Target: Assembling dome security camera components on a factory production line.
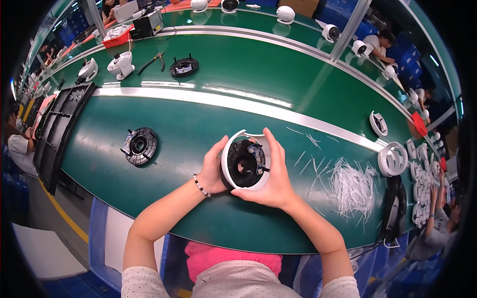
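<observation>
A spare black disc (139,145) lies left on the green table (198,124). The left hand (214,169) and right hand (275,174) clamp a white ring (226,166) around another black disc (245,164); forced crooked, it could jam. White strips (353,186) clutter the right, amid a busy workshop.

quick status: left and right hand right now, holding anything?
Left hand: closed on the left side of the round white plastic ring with a black disc insert.
Right hand: closed on the right side of the same ring, fingers over its top edge.
</observation>
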The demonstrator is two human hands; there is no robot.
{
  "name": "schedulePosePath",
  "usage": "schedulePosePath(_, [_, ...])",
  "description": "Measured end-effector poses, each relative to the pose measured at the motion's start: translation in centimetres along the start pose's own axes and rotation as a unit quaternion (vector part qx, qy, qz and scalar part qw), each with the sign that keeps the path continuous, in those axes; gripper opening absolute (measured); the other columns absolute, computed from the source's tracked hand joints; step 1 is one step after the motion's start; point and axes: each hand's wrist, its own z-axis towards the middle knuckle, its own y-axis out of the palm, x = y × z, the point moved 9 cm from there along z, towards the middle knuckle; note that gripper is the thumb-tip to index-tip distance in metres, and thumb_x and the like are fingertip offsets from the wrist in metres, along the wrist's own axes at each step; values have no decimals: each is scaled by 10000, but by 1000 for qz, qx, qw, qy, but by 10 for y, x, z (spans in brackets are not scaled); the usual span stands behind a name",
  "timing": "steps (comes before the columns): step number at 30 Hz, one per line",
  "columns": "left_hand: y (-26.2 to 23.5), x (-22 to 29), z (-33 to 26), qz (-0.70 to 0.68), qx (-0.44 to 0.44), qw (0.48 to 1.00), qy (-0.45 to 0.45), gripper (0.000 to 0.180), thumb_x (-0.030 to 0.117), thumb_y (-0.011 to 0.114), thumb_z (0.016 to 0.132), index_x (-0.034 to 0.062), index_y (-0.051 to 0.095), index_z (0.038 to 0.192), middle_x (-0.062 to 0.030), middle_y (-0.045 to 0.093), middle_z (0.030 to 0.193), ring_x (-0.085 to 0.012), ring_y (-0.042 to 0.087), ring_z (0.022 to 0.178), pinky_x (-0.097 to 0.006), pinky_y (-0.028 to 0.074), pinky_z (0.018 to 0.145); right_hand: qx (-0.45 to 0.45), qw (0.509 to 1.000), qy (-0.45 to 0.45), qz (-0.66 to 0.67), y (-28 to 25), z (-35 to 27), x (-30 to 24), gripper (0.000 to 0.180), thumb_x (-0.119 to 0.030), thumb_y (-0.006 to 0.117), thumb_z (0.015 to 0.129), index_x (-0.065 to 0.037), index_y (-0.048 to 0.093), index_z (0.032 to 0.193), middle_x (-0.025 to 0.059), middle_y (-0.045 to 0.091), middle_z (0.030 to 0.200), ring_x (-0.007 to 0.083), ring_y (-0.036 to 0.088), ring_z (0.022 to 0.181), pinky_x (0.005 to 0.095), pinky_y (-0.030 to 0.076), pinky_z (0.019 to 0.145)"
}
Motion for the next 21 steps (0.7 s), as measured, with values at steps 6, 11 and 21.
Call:
schedulePosePath(6, [-4, -1, 2, 63, 35, 997, 3, 571, 486, 312, 848, 77, 346, 1244, -104, 437, 1200, -221, 437, 1097, -376, 354, 932, -17, 995, 43, 90, -5, 0, 18, 1206, -292, 827, 438, -6, 58, 1321, 248, 205, 1318, 313, 287, 1211, 372, 265, 984])
schedulePosePath(11, [10, -7, -5, -38, -42, 998, -42, 582, 491, 395, 822, 68, 376, 1221, -106, 488, 1127, -223, 470, 1045, -399, 368, 926, -21, 994, 50, 95, -11, 2, 18, 1202, -266, 830, 437, -23, 59, 1327, 238, 207, 1320, 297, 298, 1203, 364, 264, 982])
schedulePosePath(21, [-3, 3, 0, -23, -25, 999, -31, 653, 454, 402, 745, 74, 305, 1267, -182, 388, 1236, -358, 404, 1119, -540, 344, 905, -6, 941, 117, 316, -31, 16, 35, 1148, -183, 816, 466, -27, 71, 1326, 262, 230, 1296, 287, 294, 1198, 351, 283, 966])
